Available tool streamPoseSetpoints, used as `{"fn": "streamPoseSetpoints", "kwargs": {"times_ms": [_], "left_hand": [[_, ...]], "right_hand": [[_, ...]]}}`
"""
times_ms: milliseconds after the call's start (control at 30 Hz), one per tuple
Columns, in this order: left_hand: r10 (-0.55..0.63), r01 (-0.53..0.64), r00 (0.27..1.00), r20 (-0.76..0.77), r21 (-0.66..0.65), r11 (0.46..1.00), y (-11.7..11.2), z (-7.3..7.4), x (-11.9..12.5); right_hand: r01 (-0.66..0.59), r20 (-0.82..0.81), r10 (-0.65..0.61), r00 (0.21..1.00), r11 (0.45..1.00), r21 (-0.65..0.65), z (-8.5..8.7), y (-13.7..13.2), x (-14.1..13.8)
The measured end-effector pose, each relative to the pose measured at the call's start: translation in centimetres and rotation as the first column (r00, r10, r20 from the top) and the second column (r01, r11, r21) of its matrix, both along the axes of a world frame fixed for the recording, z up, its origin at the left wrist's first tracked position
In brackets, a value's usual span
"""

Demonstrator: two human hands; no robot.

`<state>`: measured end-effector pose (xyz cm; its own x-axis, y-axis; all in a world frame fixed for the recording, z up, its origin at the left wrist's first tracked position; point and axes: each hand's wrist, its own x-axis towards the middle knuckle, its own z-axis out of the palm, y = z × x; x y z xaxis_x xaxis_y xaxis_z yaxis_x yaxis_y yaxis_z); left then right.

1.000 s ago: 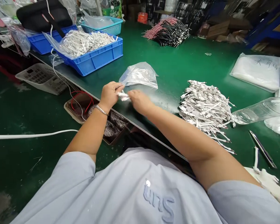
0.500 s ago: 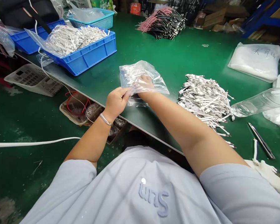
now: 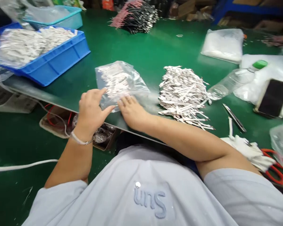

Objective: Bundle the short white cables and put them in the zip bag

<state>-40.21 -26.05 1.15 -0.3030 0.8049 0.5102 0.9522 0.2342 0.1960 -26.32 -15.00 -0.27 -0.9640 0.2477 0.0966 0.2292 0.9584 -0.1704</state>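
Step in hand, as judged: handling a clear, thin plastic bag (image 3: pixel 138 82) of short white cables (image 3: pixel 115 78), lying flat on the smooth green tabletop (image 3: pixel 141 47) near its front edge. Left hand (image 3: pixel 91 108) is wide, thumb and fingers spread at the bag's left and lower edge, gripping nothing visible; whether the tips touch the film, cannot tell. Right hand (image 3: pixel 133 111) is palm down, fingers extended over the bag's lower edge, apparently resting on it, not closed around anything. Next move on the bag calls for light, flat pressure or an edge pinch, I'd judge; the film looks slack, slippery and wrinkled. Cables inside look slender, matted together. Loose heap of matching white cables with stubby connector ends (image 3: pixel 182 94) sits right of the bag, well apart from the left hand, near the right forearm. Beyond: rigid, ribbed blue plastic crate (image 3: pixel 61 58) full of white cables, left; transparent ridged bottle with green cap (image 3: pixel 235 80) lying beside the heap; slim metallic tool (image 3: pixel 234 117) nearby.
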Motion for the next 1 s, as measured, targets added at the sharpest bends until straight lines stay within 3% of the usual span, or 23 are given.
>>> {"fn": "streamPoseSetpoints", "kwargs": {"times_ms": [133,233,367,533,600,700,767,867,933,1000], "left_hand": [[-0.178,0.173,0.984,0.017,0.153,0.973,0.9,0.8,4.0],[-0.434,0.433,0.898,0.076,0.029,0.901,3.7,0.9,7.6],[-0.608,0.606,0.792,0.054,-0.195,0.771,8.9,1.2,12.2],[-0.575,0.492,0.817,-0.042,-0.471,0.732,13.7,2.0,16.6],[-0.564,0.459,0.822,-0.078,-0.497,0.737,14.5,2.3,17.8],[-0.617,0.531,0.783,-0.079,-0.429,0.73,14.8,2.5,19.6],[-0.722,0.643,0.689,-0.063,-0.407,0.649,14.6,2.5,21.1],[-0.904,0.79,0.426,-0.039,-0.47,0.393,14.2,2.1,24.3],[-0.96,0.815,0.278,-0.029,-0.523,0.251,14.0,1.6,26.6],[-0.975,0.8,0.218,-0.042,-0.565,0.203,14.0,0.9,28.5]], "right_hand": [[-0.285,0.058,0.286,0.956,0.958,-0.025,-0.2,-2.9,7.4],[-0.34,0.059,0.347,0.936,0.935,-0.098,-0.6,-3.5,12.0],[-0.215,-0.071,0.204,0.976,0.954,-0.21,-1.1,-3.5,16.0],[-0.09,-0.21,0.002,0.978,0.907,-0.412,-1.3,-4.0,19.3],[-0.045,-0.261,-0.088,0.961,0.886,-0.462,-1.3,-4.1,20.7],[0.037,-0.32,-0.224,0.921,0.866,-0.498,-1.2,-4.0,23.3],[0.091,-0.336,-0.296,0.894,0.855,-0.51,-0.9,-3.9,25.5],[0.259,-0.344,-0.465,0.815,0.825,-0.503,-0.4,-3.7,29.3],[0.477,-0.369,-0.641,0.673,0.758,-0.445,-0.2,-3.5,31.8],[0.691,-0.427,-0.748,0.507,0.65,-0.316,-0.4,-3.0,33.8]]}}
